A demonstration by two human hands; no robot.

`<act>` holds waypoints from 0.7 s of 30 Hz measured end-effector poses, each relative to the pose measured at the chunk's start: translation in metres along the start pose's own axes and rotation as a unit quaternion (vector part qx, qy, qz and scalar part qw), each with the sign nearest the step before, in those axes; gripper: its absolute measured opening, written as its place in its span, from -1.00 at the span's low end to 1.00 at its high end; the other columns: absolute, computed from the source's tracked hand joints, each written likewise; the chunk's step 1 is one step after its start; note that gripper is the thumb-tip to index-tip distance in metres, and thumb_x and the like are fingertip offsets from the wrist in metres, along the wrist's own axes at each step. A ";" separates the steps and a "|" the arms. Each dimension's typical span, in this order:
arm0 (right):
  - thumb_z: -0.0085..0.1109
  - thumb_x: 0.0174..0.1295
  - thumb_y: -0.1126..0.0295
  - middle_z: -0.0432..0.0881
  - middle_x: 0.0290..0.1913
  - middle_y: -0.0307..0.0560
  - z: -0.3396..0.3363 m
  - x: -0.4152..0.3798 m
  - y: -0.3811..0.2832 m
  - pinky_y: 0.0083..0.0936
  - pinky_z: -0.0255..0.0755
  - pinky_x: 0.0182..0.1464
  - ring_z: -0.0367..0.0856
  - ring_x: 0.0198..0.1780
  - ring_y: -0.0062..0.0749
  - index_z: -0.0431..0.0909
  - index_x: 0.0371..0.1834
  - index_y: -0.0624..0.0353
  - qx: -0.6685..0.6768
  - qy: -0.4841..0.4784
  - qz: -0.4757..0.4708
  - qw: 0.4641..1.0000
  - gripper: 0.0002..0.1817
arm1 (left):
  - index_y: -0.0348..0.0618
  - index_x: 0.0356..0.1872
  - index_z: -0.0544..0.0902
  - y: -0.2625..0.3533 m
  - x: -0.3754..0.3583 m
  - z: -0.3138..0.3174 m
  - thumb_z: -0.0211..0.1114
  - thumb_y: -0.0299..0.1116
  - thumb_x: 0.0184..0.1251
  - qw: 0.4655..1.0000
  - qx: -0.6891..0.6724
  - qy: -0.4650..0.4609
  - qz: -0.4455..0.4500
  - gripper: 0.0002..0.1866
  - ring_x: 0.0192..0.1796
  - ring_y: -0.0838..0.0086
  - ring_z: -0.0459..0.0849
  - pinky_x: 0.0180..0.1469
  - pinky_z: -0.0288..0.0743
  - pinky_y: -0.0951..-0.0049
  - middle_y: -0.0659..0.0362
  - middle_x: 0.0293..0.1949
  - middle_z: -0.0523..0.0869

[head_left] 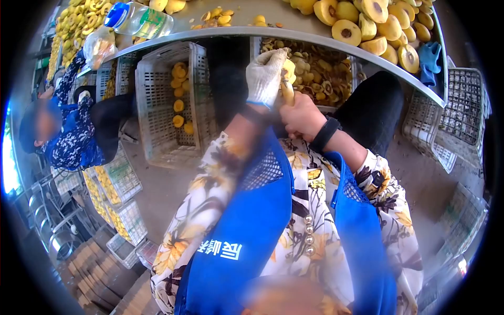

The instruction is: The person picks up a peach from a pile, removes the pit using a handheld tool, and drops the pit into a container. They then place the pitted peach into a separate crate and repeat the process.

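My left hand [264, 79], in a whitish knit glove, is closed around a yellow peach piece [289, 69], most of which its fingers hide. Bare, with a black band at the wrist, my right hand [304, 116] grips the wooden handle [287, 92] of a small tool. The tool's tip meets the peach and its shape cannot be made out. Both hands are just short of the metal-edged table, above a bin [328, 108] holding peach pieces and scraps [320, 79]. Halved peaches [346, 32], some with pits showing, are heaped on the table at the right.
A crate [157, 115] with several peach halves stands left of my legs. On the table [252, 23] lie a blue-capped bottle [144, 21] and a blue glove [429, 60]. A co-worker [73, 126] sits at the left. Stacked crates [459, 110] stand at the right.
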State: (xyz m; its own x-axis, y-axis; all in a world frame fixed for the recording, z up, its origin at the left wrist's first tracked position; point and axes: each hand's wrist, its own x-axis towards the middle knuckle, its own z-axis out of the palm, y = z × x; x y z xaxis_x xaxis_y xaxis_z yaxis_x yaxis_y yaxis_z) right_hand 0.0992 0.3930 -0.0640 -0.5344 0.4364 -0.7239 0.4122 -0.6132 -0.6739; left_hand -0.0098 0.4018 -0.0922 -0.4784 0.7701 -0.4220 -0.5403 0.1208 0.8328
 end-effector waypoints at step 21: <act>-0.03 0.17 0.48 0.27 -0.63 -0.35 -0.012 0.000 0.005 -0.70 0.08 -0.76 0.14 -0.76 -0.72 0.28 -0.34 0.09 0.263 -0.149 0.117 0.946 -0.92 | -0.25 -0.25 0.57 -0.004 -0.003 -0.017 0.22 -0.27 0.21 0.996 0.060 -0.053 -0.044 -0.76 -0.51 0.55 0.55 -0.50 0.42 0.60 0.16 -0.47 0.63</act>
State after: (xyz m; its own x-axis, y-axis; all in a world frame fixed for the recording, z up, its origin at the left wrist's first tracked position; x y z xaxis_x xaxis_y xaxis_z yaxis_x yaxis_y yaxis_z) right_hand 0.1104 0.3980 -0.0688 -0.6902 0.0906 -0.7180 0.1625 -0.9474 -0.2758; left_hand -0.0184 0.3885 -0.1007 -0.3525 0.8145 -0.4607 -0.4877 0.2602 0.8333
